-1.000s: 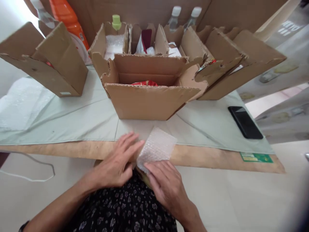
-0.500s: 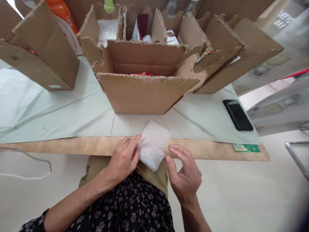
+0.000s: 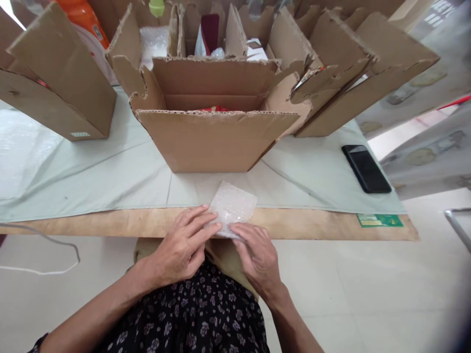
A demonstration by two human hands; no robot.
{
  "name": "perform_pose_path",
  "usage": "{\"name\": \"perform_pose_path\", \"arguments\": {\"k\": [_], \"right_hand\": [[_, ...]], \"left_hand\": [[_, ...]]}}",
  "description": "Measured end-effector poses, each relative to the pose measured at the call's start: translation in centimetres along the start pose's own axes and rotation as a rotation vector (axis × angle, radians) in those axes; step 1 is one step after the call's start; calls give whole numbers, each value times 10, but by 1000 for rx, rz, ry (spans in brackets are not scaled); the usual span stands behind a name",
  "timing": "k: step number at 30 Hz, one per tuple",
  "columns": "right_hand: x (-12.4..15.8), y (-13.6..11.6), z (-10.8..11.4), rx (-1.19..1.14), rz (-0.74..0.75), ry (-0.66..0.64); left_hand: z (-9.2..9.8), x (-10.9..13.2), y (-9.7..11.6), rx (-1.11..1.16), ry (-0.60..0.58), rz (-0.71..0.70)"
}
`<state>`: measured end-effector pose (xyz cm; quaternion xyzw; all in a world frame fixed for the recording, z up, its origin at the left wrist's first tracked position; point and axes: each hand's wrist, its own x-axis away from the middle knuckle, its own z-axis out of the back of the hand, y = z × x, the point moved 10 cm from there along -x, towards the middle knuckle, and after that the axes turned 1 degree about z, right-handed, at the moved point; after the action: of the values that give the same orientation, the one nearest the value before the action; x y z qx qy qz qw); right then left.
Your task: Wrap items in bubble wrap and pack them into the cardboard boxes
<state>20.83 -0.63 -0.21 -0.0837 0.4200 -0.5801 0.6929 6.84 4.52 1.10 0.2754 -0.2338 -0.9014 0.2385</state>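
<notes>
Both hands were laid on a small bubble-wrap parcel (image 3: 232, 207) at the near edge of the desk (image 3: 316, 228). By the left hand (image 3: 182, 247) the parcel's left side was pressed, the fingers stretched flat over it and not curled shut. By the right hand (image 3: 257, 257) the parcel's near edge was pinched under the fingertips, the palm turned down. The two hands were set close together, almost touching at the fingertips, and the parcel lay half on a pale green cloth (image 3: 91, 181) and half on the bare wood strip just ahead of the hands.

Directly beyond the hands an open cardboard box (image 3: 213, 139) was stood on the cloth, with something red (image 3: 215, 108) barely seen inside it. Further beyond, more open cartons were crowded together, one holding a dark red item (image 3: 210, 27) and another a bottle with a green cap (image 3: 156, 7). Well to the left of the left hand a tilted carton (image 3: 62, 83) was placed. Well to the right of the right hand a black phone (image 3: 366, 168) was laid face up on the cloth, and nearer the desk edge a green label (image 3: 379, 220) was stuck
</notes>
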Motion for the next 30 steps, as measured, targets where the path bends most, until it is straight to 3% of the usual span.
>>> {"name": "perform_pose_path", "arguments": {"k": [5,9,13,17,20,22,26,30], "right_hand": [[-2,15,11,-24,-149,49],[3,-3,25,236,-32,152],[-2,-5,3,341,29,-8],[-13,13,-8,382,4,-42],[-19,21,1,293,-23,26],[-19,28,10,149,-112,74],[-11,36,5,-186,-359,58],[-8,25,-3,-269,-358,-19]], "left_hand": [[-6,-15,-20,-3,34,109],[-17,-32,-42,-7,-26,278],[-23,-45,-53,-13,-51,303],[-15,-42,-56,14,64,334],[2,-21,-54,181,239,446],[3,-3,-57,397,297,591],[-30,12,-52,863,174,795],[-42,2,-46,1082,167,782]]}}
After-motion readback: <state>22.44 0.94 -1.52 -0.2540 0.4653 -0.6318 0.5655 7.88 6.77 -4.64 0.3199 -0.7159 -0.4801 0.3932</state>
